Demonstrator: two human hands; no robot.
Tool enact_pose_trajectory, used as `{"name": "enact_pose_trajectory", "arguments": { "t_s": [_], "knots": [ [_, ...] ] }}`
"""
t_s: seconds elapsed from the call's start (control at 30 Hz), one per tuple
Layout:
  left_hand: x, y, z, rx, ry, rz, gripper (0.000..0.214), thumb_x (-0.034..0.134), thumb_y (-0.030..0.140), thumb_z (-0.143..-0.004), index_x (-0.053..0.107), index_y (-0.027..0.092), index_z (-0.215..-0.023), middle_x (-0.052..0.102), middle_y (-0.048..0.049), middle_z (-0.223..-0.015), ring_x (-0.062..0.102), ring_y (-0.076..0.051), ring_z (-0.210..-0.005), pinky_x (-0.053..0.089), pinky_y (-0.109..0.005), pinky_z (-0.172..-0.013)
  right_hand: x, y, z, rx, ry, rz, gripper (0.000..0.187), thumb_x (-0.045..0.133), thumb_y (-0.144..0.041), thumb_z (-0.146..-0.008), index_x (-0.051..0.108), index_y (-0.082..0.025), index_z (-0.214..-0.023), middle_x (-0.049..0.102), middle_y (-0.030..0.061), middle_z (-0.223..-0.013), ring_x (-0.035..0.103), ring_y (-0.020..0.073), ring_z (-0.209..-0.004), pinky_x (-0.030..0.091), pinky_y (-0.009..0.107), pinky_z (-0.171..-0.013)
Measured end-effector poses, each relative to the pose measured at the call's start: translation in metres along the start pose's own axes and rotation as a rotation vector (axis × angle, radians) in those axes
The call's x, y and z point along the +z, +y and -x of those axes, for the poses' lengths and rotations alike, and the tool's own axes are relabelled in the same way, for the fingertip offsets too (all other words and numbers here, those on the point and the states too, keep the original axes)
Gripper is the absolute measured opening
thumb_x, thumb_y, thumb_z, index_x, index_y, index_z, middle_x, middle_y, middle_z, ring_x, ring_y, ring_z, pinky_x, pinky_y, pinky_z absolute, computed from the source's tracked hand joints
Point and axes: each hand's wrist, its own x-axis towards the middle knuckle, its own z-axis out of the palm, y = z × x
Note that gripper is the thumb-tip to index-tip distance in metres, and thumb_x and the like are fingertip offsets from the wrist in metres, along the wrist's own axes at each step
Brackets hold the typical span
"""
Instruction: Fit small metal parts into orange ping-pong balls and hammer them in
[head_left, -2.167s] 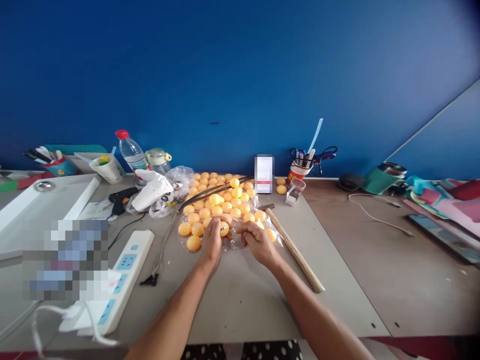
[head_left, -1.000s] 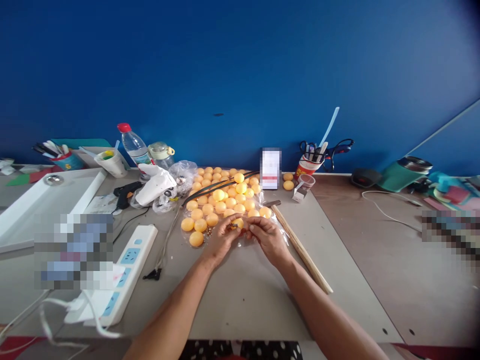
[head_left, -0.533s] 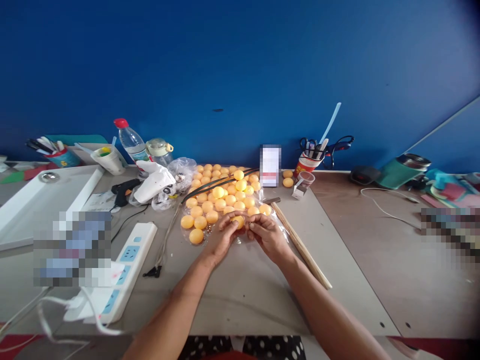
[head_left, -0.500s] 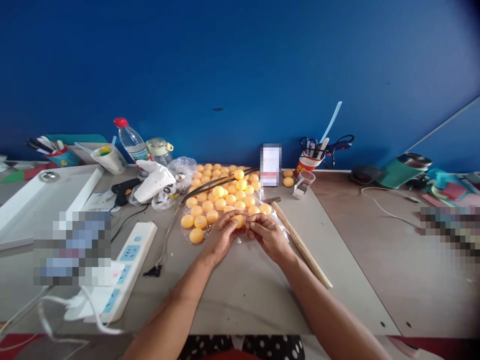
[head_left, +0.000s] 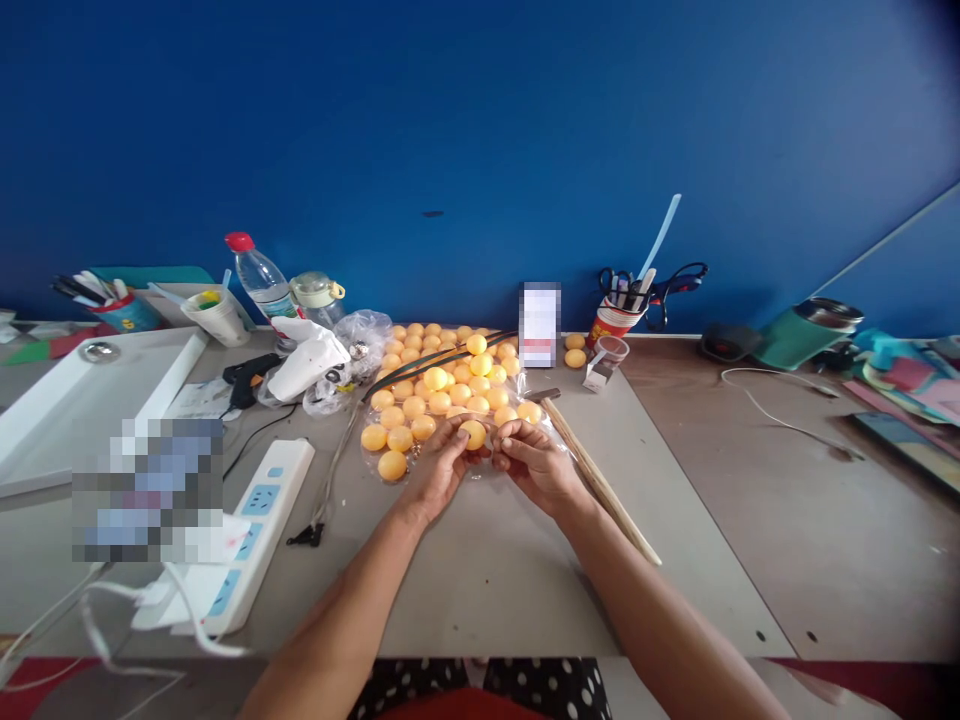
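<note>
While both wrists rest on the table (head_left: 487, 580), my left hand (head_left: 439, 465) pinches an orange ball (head_left: 473, 434) between thumb and fingers. My right hand (head_left: 534, 462), fingers curled, touches its right side. Pile of balls (head_left: 442, 385) lies just behind.

Bare forearms (head_left: 360, 600) lead up to the left hand (head_left: 439, 465) and right hand (head_left: 536, 465), uncovered along all their visible length. At the picture's lower edge lies a dark garment (head_left: 525, 680) with white polka dots; the red patch (head_left: 457, 708) below it is perhaps clothing too, but is cut off
</note>
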Motion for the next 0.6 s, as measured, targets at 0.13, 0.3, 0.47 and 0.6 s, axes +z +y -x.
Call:
{"name": "enact_pose_trajectory", "arguments": {
  "t_s": [0.13, 0.3, 0.47, 0.6],
  "knots": [
    [0.001, 0.001, 0.0, 0.019, -0.011, -0.028, 0.031, 0.074, 0.035, -0.074, 0.064, 0.017, -0.097, 0.068, -0.0044, -0.091, 0.061, -0.014, -0.073, 0.046, -0.028, -0.068, 0.001, 0.002, 0.0, -0.01, 0.008, 0.011, 0.025, 0.081, -0.035, -0.063, 0.062, -0.02, -0.071, 0.054, -0.0026, -0.066, 0.046, 0.01, -0.055, 0.038, 0.025, -0.056],
    [0.003, 0.001, 0.001, 0.02, 0.026, -0.066, 0.029, 0.074, 0.037, -0.074, 0.065, 0.02, -0.096, 0.067, -0.0024, -0.088, 0.06, -0.015, -0.072, 0.049, -0.03, -0.071, 0.005, 0.002, 0.001, -0.048, 0.029, 0.042, 0.025, 0.08, -0.036, -0.064, 0.062, -0.02, -0.069, 0.053, -0.0028, -0.062, 0.045, 0.0106, -0.057, 0.037, 0.025, -0.059],
    [0.001, -0.003, -0.001, 0.044, 0.067, -0.161, 0.03, 0.073, 0.04, -0.073, 0.067, 0.022, -0.096, 0.067, -0.0032, -0.087, 0.062, -0.018, -0.076, 0.051, -0.032, -0.073, 0.006, 0.005, 0.0, -0.081, 0.053, 0.102, 0.025, 0.078, -0.038, -0.064, 0.062, -0.02, -0.067, 0.054, -0.0021, -0.063, 0.045, 0.012, -0.06, 0.038, 0.026, -0.061],
    [-0.004, -0.009, -0.003, 0.069, 0.113, -0.235, 0.031, 0.071, 0.04, -0.075, 0.069, 0.023, -0.1, 0.069, -0.0056, -0.094, 0.064, -0.023, -0.084, 0.053, -0.036, -0.076, 0.004, 0.01, -0.001, -0.08, 0.053, 0.156, 0.024, 0.076, -0.038, -0.067, 0.061, -0.019, -0.068, 0.053, -0.0024, -0.063, 0.045, 0.012, -0.061, 0.037, 0.026, -0.061]
  ]
}}
